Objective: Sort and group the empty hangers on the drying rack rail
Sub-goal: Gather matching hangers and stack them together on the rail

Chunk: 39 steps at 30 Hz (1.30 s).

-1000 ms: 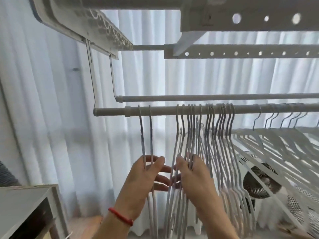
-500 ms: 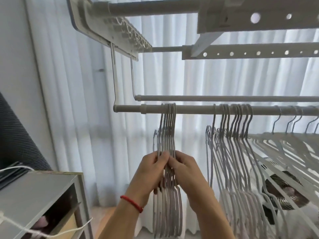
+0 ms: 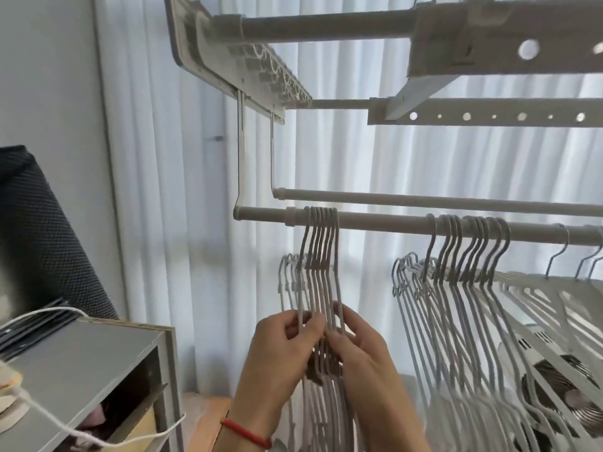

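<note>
Head view, looking up at a white drying rack in front of a pale curtain. Front rail runs left to right, with a second rail just behind and slightly above it. Near the front rail's left end hangs a tight bundle of grey hangers, hooks packed side by side and touching. Left hand and right hand both grasp this bundle at the shoulder wires, fingers curled around and between the wires, thumbs pressed on the near side; the two hands nearly touch each other. A red cord bracelet sits on the left wrist. A bare stretch of rail separates this bundle from a second group of hangers to the right, hooks close together, bodies fanned downward and to the right. Further right, a few single hooks hang spaced apart. Lower left: a grey shelf unit with a white cord lying across its top. A dark mesh object stands behind it.
</note>
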{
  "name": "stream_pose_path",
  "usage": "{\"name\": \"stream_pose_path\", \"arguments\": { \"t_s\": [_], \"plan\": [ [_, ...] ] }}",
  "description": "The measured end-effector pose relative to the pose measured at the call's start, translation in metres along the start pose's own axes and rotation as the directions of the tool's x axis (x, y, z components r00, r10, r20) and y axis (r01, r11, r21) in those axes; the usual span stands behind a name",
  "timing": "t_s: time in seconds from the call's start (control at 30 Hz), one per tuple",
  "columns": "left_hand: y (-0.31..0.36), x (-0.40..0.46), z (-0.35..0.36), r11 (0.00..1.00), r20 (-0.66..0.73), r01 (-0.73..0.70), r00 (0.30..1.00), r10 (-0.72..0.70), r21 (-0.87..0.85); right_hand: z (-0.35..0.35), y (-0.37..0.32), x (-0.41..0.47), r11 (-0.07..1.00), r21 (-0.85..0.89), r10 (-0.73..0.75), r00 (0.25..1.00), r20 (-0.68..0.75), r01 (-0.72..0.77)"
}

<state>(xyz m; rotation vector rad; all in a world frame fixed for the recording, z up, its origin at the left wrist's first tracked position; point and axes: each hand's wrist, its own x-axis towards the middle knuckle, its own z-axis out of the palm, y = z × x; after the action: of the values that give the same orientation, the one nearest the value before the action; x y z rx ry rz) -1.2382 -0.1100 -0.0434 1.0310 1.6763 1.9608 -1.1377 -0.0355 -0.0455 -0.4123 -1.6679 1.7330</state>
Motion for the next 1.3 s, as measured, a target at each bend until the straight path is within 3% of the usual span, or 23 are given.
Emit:
{"name": "stream_pose_path", "arguments": {
  "t_s": [0.1, 0.43, 0.77, 0.97, 1.3],
  "plan": [
    [-0.006, 0.0, -0.004, 0.996, -0.026, -0.053, 0.998, 0.055, 0.07, 0.007, -0.001, 0.002, 0.999, 0.03, -0.031, 0.999, 0.013, 0.031],
    [-0.01, 0.007, -0.024, 0.998, -0.017, -0.062, 0.998, 0.063, 0.021, 0.021, 0.003, 0.009, 0.995, 0.085, -0.062, 0.994, 0.09, 0.055],
    [-0.006, 0.003, -0.03, 0.998, 0.049, 0.013, 0.999, -0.009, -0.067, 0.023, 0.009, 0.01, 0.993, 0.1, -0.067, 0.997, 0.038, 0.063],
    [-0.005, 0.001, -0.025, 0.991, 0.11, 0.063, 0.993, -0.05, -0.114, 0.017, 0.012, 0.009, 0.991, 0.117, -0.052, 0.997, -0.065, 0.059],
    [-0.004, -0.002, -0.019, 0.998, 0.046, 0.046, 0.998, -0.043, -0.053, 0.017, 0.015, 0.006, 0.992, 0.124, -0.022, 0.998, -0.064, 0.029]
  ]
}}
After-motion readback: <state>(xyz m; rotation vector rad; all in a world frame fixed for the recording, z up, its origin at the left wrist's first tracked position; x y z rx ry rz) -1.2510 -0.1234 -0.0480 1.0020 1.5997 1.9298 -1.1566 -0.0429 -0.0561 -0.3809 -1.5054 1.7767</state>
